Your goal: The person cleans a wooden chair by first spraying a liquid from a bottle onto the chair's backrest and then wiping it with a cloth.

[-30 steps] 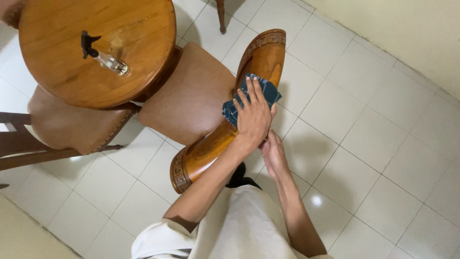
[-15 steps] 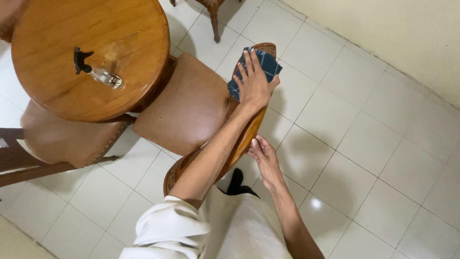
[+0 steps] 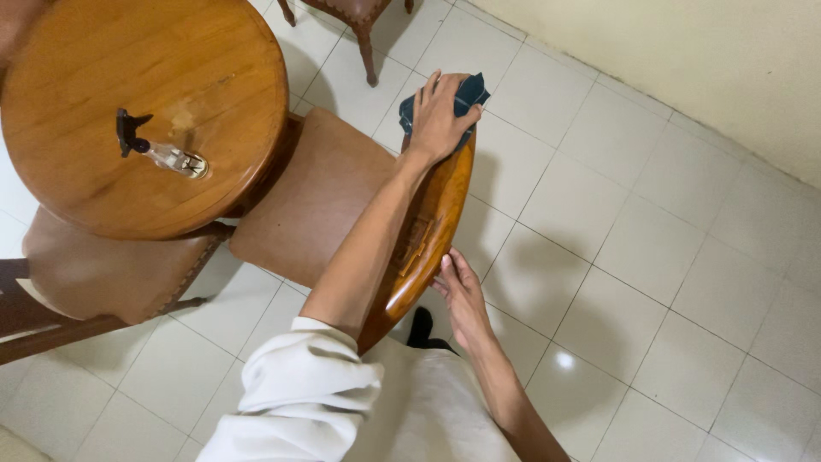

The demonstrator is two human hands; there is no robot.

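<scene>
My left hand [image 3: 440, 115] presses a dark blue cloth [image 3: 470, 89] flat onto the far end of a chair's polished, carved wooden back rail [image 3: 425, 235]. The arm in the rolled white sleeve stretches along that rail. My right hand [image 3: 462, 295] rests against the rail's near end, fingers laid on its outer side, with nothing in them. The chair's brown padded seat [image 3: 312, 197] lies to the left of the rail.
A round wooden table [image 3: 103, 77] stands at the upper left with a small spray bottle [image 3: 167, 156] lying on it. A second brown chair seat [image 3: 103, 278] is tucked under it. Another chair's legs [image 3: 366, 51] show at the top. Pale floor tiles [image 3: 650, 257] spread to the right, up to a cream wall.
My left hand has slid the cloth along the rail from its middle to the far end. My right hand has stayed at the near end.
</scene>
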